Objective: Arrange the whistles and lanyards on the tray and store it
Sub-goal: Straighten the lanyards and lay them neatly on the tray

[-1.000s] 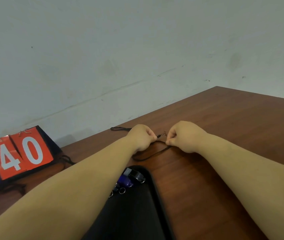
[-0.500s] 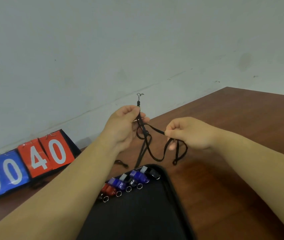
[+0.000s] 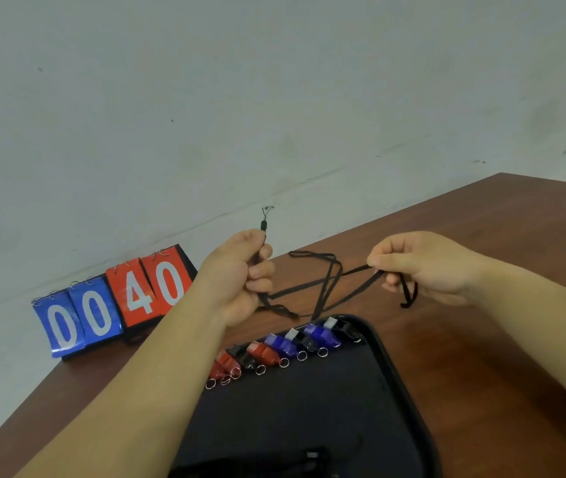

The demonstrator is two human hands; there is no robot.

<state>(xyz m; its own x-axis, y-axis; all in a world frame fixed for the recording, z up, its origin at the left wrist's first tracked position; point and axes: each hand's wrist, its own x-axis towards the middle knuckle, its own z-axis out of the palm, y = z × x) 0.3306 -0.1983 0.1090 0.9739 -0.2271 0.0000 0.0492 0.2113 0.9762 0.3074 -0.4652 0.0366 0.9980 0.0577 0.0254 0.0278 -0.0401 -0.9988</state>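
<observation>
A black lanyard (image 3: 326,286) hangs stretched in the air between my two hands, above the far end of the tray. My left hand (image 3: 243,276) grips the clip end, with the small metal hook sticking up past my fingers. My right hand (image 3: 423,267) pinches the cord further along, and a short loop dangles below it. A black tray (image 3: 409,401) lies on the brown table (image 3: 498,339) under my arms. Along its far rim sits a row of several whistles (image 3: 285,346), red, black and blue, each with a small key ring.
A flip scoreboard (image 3: 116,301) with blue 00 and red 40 stands on the table at the left against the white wall. A dark object lies at the tray's near edge, partly cut off by the frame.
Both hands lifted the lanyard off the table and have now pulled apart, my right hand moving right, so the cord is drawn out longer between them.
</observation>
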